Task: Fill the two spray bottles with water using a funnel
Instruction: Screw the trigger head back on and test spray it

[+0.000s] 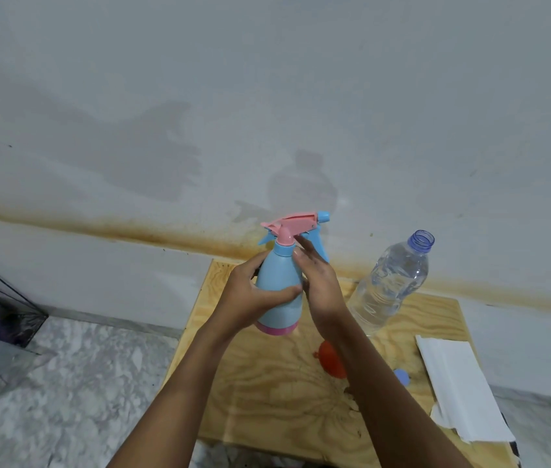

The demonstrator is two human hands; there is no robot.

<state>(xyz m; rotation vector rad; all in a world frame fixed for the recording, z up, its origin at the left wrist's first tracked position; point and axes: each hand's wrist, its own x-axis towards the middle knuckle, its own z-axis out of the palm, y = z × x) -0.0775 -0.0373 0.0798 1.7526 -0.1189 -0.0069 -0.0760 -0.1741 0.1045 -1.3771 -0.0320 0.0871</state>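
The left hand [253, 295] curls round the body of the upright blue-and-pink spray bottle [279, 275], thumb across its front. At the bottle's 3 o'clock the right hand [318, 282] lies against it, fingers straight, tips near the collar. An uncapped water bottle [388, 282] stands at that hand's 3 o'clock, and a red funnel [331, 361] lies on the bench [267, 383] at its 6 o'clock.

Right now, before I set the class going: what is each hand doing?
Left hand: curled round the blue spray bottle, holding it.
Right hand: open, straight fingers resting against the bottle's neck.
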